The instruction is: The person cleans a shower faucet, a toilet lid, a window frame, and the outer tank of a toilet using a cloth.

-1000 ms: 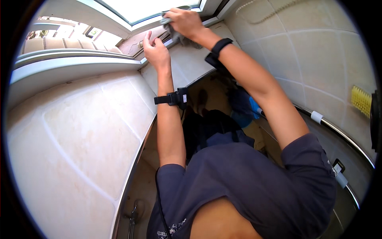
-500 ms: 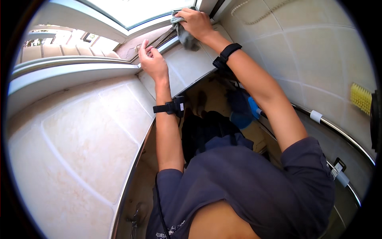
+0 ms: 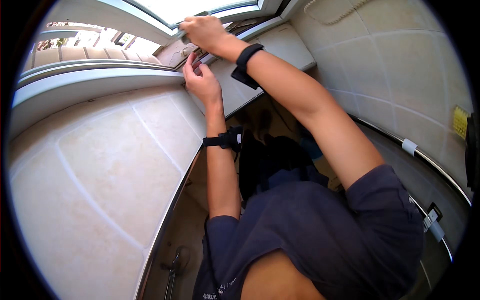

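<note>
At the bottom corner of the open window sash, my right hand is closed on a grey cloth. Most of the cloth is hidden behind the fingers. My left hand is raised just below and nearer to me, beside the window track. Its fingers are loosely curved and apart, with nothing seen between them. Black straps with small devices are around both wrists.
A tiled ledge runs along the left under the white window frame. To the right are a tiled wall, a beaded cord, a yellow brush and a chrome rail. A metal tap sits low at left.
My right hand has moved left along the sash with the grey cloth, which no longer hangs down in view. My left hand has shifted slightly right and down.
</note>
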### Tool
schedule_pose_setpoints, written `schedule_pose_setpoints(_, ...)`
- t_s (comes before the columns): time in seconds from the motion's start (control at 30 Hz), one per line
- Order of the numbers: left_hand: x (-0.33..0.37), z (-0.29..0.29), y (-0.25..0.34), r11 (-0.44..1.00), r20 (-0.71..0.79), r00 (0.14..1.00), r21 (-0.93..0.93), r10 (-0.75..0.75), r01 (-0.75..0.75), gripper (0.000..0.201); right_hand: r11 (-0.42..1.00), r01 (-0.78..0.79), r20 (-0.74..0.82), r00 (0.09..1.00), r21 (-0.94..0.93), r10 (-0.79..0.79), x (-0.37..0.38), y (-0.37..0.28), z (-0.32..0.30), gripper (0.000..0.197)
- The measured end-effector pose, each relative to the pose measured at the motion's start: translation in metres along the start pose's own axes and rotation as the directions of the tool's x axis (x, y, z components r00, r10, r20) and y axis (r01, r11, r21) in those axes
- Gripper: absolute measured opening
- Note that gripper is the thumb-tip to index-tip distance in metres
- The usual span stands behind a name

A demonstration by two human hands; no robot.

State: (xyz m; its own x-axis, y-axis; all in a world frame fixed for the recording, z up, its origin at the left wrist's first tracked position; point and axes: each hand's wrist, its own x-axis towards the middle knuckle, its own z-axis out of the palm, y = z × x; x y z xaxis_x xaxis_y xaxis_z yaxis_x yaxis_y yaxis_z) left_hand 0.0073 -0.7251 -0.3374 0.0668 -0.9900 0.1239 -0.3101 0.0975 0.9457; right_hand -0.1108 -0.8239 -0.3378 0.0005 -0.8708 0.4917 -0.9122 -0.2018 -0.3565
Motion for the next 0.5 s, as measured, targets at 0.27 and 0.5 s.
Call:
schedule_pose_setpoints(0.27, 0.001, 0.001, 0.004, 0.999, -0.004, 0.999, 0.017, 0.036, -0.036, 0.039, 0.996, -0.046, -0.091, 0.994, 0.082, 0.053, 0.007, -0.01, 0.01, 0.012)
schedule_pose_setpoints(0.5, -0.008, 0.006, -0.008, 0.997, -0.051, 0.997, 0.056, 0.053, -0.05, 0.035, 0.997, -0.071, -0.067, 0.995, 0.04, 0.074, -0.018, 0.013, -0.019, 0.011)
